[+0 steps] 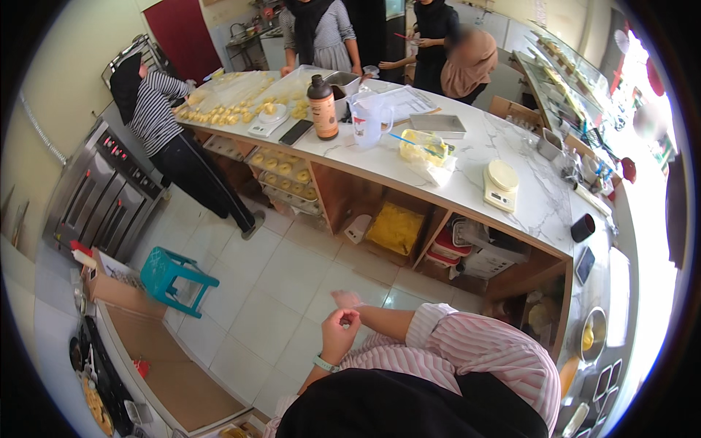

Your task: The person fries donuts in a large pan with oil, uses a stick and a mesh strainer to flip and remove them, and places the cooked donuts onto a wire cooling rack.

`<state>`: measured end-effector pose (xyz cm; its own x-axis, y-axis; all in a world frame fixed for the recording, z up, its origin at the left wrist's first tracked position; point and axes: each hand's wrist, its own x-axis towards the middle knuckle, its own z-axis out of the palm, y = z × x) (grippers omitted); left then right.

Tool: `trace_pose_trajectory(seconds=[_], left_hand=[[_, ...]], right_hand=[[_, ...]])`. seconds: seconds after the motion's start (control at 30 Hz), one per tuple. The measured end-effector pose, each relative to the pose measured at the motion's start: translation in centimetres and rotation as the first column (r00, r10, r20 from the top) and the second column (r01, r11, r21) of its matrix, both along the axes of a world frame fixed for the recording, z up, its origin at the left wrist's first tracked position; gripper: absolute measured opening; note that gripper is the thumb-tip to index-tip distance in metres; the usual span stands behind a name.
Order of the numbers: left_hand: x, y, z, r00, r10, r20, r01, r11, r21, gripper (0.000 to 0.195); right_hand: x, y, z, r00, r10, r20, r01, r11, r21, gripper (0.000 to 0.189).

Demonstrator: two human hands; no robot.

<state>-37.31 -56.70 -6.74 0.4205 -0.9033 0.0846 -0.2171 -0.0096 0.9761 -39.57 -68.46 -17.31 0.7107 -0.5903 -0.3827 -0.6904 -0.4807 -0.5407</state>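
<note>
My left hand [340, 331], with a pale green watch [326, 363] on its wrist, is held in front of my body. Its fingers curl round to the thumb in a ring, and nothing shows inside. Just beyond it is my right hand [346, 299], blurred and extended, with no object seen in it. The left hand overlaps part of the right wrist in the picture. A rolled striped sleeve [432, 323] ends at my right forearm. Both hands appear over the tiled floor [285, 279], apart from the counter.
A marble-patterned counter [378, 161] crosses ahead, bearing dough pieces [219, 116], a brown bottle [322, 109], a plastic jug [368, 123] and a kitchen scale [500, 186]. A teal stool [178, 279] stands left, near a deck oven [109, 186]. Several people work around the counter.
</note>
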Motion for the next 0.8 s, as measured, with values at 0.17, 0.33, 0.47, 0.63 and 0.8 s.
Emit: trace_pose_trajectory(seconds=[0.17,0.33,0.47,0.63,0.8], left_hand=[[0.0,-2.2,2.9,0.907,0.269,0.323,-0.234,0.961,-0.144,0.015],[-0.4,-3.5,1.1,0.915,0.072,0.397,-0.088,0.996,0.022,0.019],[-0.4,-5.1,2.1,0.836,-0.117,0.535,0.157,0.987,-0.028,0.017],[0.7,-8.5,10.1,0.287,-0.156,0.945,0.332,0.942,0.054,0.009],[0.3,-8.8,14.0,0.02,0.028,0.999,0.285,0.958,-0.033,0.006]], right_hand=[[0.9,-0.2,1.9,0.986,0.107,0.13,-0.137,0.959,0.248,0.029],[-0.6,-3.0,-1.5,0.885,0.37,0.282,-0.345,0.929,-0.137,0.02],[-1.6,-4.9,-3.2,0.923,0.309,0.229,-0.281,0.949,-0.145,0.021],[-4.5,-7.8,-3.8,0.936,0.338,0.099,-0.315,0.93,-0.189,0.022],[-6.3,-10.1,-5.1,0.94,0.339,-0.041,-0.339,0.913,-0.229,0.023]])
